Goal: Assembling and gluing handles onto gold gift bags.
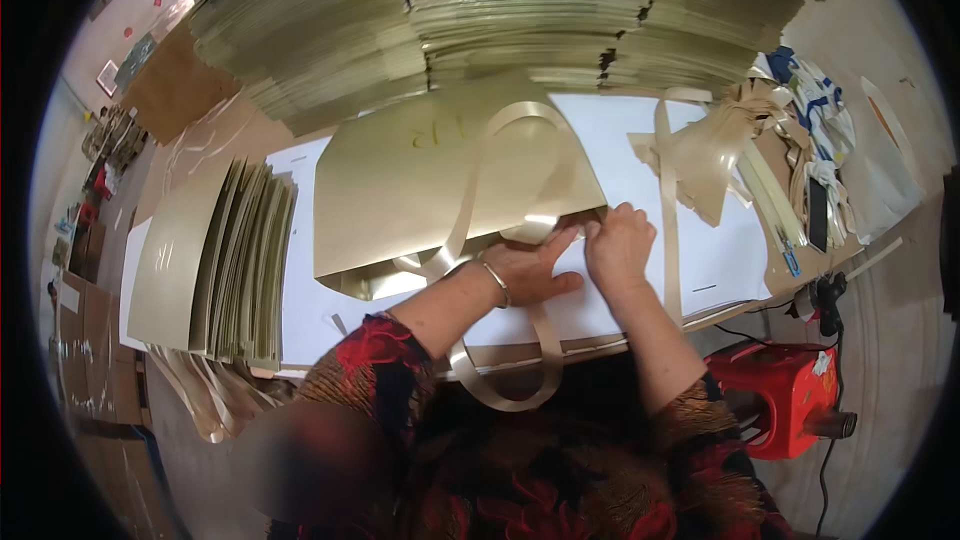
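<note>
A gold paper bag [390, 195] lies on the white tabletop sheet, its open mouth facing me. A satin ribbon loop [517, 116] arches over its upper panel. Another ribbon loop [506, 401] hangs below the mouth, over the table's front edge. My left hand [532, 270], with a bangle at the wrist, reaches to the mouth's right part; its thumb stands apart and some fingertips are hidden. Close beside it, my right hand [621, 244] has its fingers curled on the bag's right corner.
Tall stacks of flat gold bags [525, 15] rise behind. More gold bags [240, 262] stand at left, ribbons [202, 397] hanging beneath. At right are a ribbon bundle [697, 150], a blue cutter [791, 259] and a black phone [817, 214]. A red plastic stool [787, 390] stands below.
</note>
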Demonstrator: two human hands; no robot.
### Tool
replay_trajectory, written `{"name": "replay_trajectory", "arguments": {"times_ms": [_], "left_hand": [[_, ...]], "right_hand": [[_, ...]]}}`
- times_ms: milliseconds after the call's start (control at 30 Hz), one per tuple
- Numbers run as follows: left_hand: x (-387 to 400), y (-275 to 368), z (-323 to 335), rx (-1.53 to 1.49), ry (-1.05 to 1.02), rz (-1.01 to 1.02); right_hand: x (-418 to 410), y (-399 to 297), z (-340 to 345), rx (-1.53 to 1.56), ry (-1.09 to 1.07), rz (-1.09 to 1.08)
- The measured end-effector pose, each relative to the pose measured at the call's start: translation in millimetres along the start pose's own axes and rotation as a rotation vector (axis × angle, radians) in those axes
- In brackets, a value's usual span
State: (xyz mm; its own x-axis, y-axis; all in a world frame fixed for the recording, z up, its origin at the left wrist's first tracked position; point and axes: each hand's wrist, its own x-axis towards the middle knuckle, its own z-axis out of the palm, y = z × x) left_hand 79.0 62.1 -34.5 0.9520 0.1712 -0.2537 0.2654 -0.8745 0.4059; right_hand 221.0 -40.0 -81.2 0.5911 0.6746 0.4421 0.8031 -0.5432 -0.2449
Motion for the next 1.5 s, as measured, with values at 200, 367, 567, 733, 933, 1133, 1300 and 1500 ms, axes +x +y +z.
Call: {"name": "replay_trajectory", "arguments": {"times_ms": [200,367,567,733,933,1133,1300,1500], "left_hand": [[-94.9,-62.0,26.5,-0.052,0.148,-0.126],[-181.3,-86.0,20.9,0.034,0.262,-0.215],[-168.0,-34.9,4.6,-0.177,0.387,-0.196],[-49.5,12.4,56.9,-0.433,0.113,0.252],[-106.4,-50.7,141.6,-0.971,0.353,0.287],[-254.0,-33.2,45.4,-0.37,0.126,-0.259],[-293.0,-38.9,86.8,-0.07,0.456,0.328],[-345.3,-28.1,44.6,-0.416,0.993,-0.297]], "right_hand": [[-2.2,1.2,2.3,0.041,-0.01,-0.029],[-3.4,4.8,3.1,0.302,0.027,0.002],[-4.6,6.8,-23.9,0.17,-0.09,-0.244],[-40.4,-14.0,-51.8,0.34,-0.276,-0.205],[-67.2,21.2,-43.9,0.208,-0.106,-0.304],[-69.1,26.8,-46.2,0.177,-0.188,-0.279],[-55.1,2.4,-124.6,0.079,-0.727,-0.458],[22.3,12.3,-150.5,0.794,-0.737,0.168]]}}
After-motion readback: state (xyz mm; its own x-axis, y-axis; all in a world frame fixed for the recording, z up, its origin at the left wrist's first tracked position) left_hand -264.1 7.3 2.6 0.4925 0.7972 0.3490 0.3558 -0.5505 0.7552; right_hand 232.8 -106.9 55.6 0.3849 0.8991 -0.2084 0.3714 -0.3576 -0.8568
